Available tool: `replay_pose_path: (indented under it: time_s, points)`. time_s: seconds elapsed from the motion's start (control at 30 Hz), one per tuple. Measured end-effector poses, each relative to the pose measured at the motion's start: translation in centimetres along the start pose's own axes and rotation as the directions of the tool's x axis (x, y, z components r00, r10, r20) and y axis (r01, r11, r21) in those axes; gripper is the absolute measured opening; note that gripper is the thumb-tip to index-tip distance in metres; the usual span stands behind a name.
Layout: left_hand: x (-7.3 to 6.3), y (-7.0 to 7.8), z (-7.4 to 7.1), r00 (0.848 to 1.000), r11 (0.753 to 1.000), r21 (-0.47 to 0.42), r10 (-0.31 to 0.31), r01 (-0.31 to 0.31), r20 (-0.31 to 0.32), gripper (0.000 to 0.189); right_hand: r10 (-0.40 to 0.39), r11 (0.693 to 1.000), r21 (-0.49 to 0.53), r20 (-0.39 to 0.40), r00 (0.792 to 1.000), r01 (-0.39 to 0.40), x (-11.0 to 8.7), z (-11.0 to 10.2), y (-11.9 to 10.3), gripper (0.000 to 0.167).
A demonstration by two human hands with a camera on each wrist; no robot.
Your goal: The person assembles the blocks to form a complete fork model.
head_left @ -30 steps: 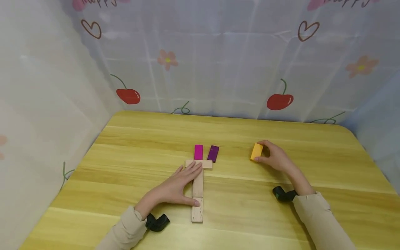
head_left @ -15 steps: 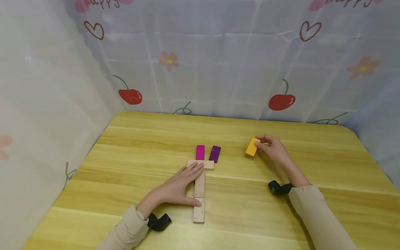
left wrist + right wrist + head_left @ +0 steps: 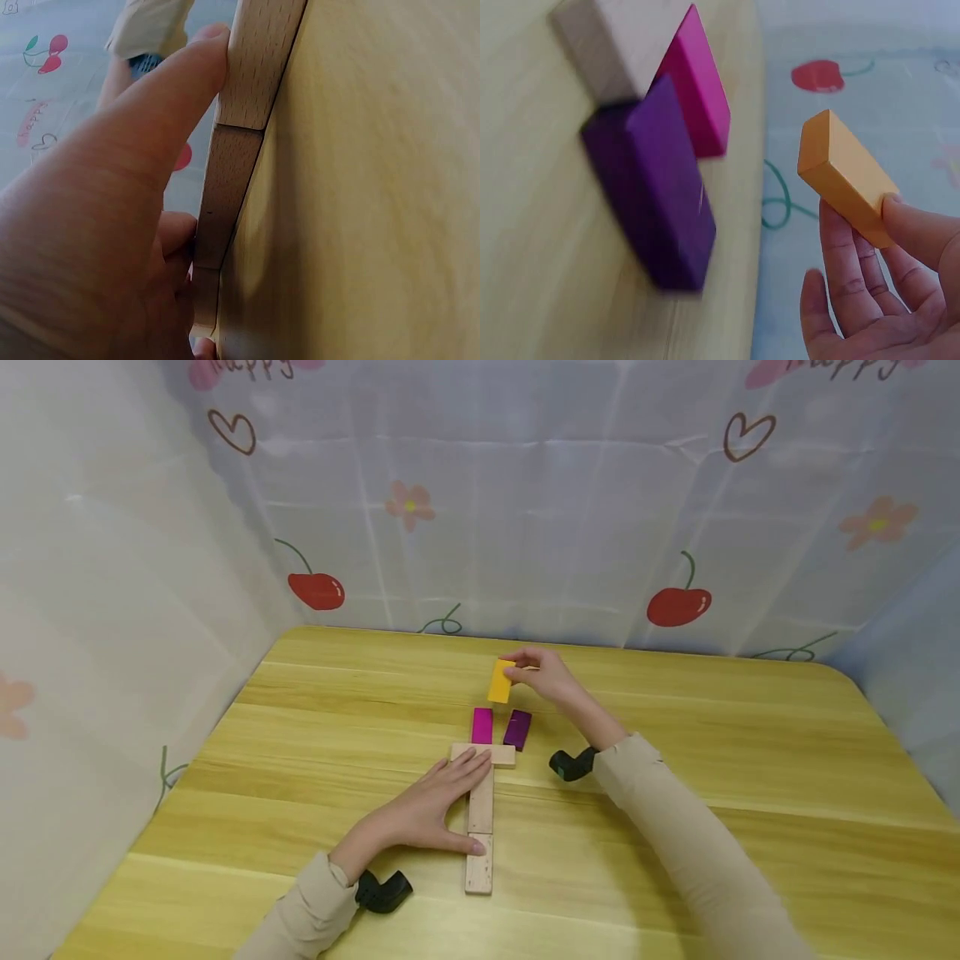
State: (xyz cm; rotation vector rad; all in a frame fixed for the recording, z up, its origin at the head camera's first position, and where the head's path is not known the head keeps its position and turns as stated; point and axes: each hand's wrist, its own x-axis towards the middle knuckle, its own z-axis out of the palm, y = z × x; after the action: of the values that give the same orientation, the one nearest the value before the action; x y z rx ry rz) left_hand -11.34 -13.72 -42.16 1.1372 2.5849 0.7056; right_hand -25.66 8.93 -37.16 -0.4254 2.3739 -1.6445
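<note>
My right hand [image 3: 545,675] pinches a yellow wooden block [image 3: 501,682] between thumb and fingers, held above the table beyond a magenta block [image 3: 482,725]. In the right wrist view the yellow block [image 3: 847,176] is tilted. My left hand [image 3: 422,810] lies with extended fingers on plain wooden blocks. Its fingertips rest on a crosswise block [image 3: 504,757]; the thumb touches the nearest plain block [image 3: 478,875]. Another plain block [image 3: 481,806] lies between these two, end to end in a line. The magenta block meets the crosswise block's far side. A purple block [image 3: 517,729] slants beside it.
The wooden table [image 3: 750,760] has its far edge against a printed curtain [image 3: 555,527]. Black wrist-worn devices, left one [image 3: 384,892] and right one [image 3: 572,765], jut out near the sleeves.
My right hand has lifted the yellow block off the table at the right and carried it left, to beyond the magenta block. The left hand stays on the plain blocks.
</note>
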Motion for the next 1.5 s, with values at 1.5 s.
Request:
replay_pose_path:
  time_s: [1.5]
  points:
    - [-0.1, -0.2, -0.1, 1.000, 1.000, 0.020, -0.014, 0.014, 0.012, 0.105, -0.099, 0.913, -0.339, 0.357, 0.929, 0.228, 2.4, 7.2, 0.6, 0.022]
